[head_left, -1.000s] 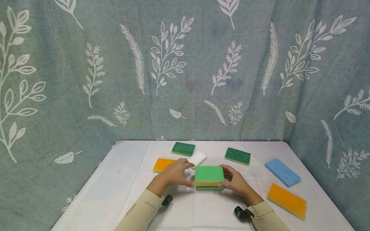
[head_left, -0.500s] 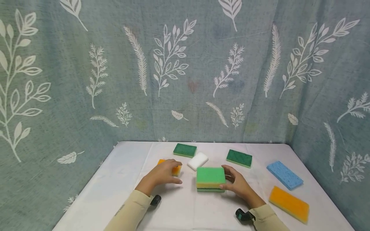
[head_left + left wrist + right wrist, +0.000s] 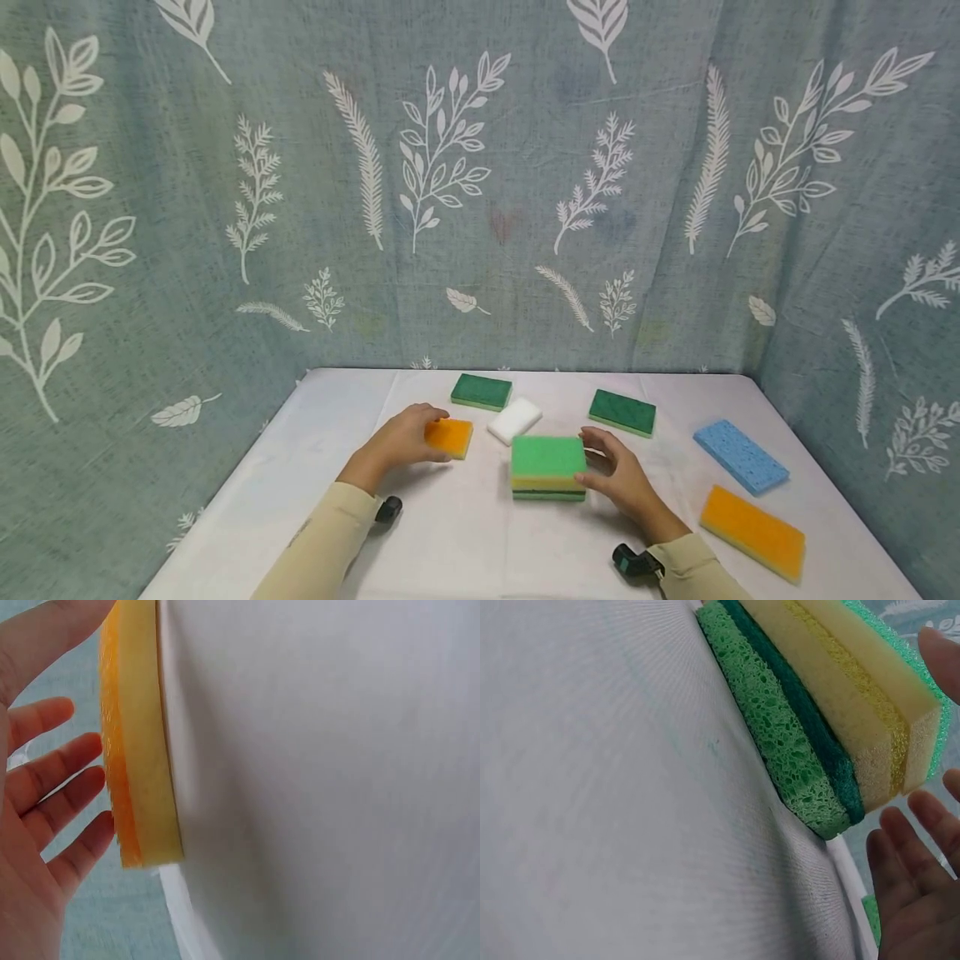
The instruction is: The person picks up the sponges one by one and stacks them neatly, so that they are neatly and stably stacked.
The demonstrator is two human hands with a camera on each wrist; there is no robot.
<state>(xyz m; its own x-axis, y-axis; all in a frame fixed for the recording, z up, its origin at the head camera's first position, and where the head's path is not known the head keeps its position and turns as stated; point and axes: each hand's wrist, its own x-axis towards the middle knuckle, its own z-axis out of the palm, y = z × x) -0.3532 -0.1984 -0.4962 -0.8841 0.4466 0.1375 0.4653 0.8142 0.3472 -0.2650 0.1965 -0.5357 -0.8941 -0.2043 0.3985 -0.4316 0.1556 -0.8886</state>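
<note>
My left hand (image 3: pixel 405 437) is at the left end of an orange scouring sponge (image 3: pixel 448 438), thumb and fingers spread apart. In the left wrist view the fingertips (image 3: pixel 94 780) are right at the orange top face of the sponge (image 3: pixel 139 750), whose side is pale yellow. At the right side of a stack of sponges (image 3: pixel 548 468) is my right hand (image 3: pixel 618 475), fingers loosely bent and apart. The right wrist view shows the stack (image 3: pixel 832 712) in layers: porous green at the bottom, dark green, cream, yellow, cream, light green on top. The fingertips (image 3: pixel 889 825) are just beside it.
Behind the stack lie a white sponge (image 3: pixel 514 421) and two dark green sponges, one left (image 3: pixel 481 392) and one right (image 3: pixel 622 412). A blue sponge (image 3: pixel 741 456) and another orange sponge (image 3: pixel 752 533) lie at the right. A patterned curtain (image 3: pixel 480 183) surrounds the white table (image 3: pixel 450 542).
My left hand has moved left from beside the stack to the orange sponge. My right hand has stayed by the stack, its fingers easing slightly away.
</note>
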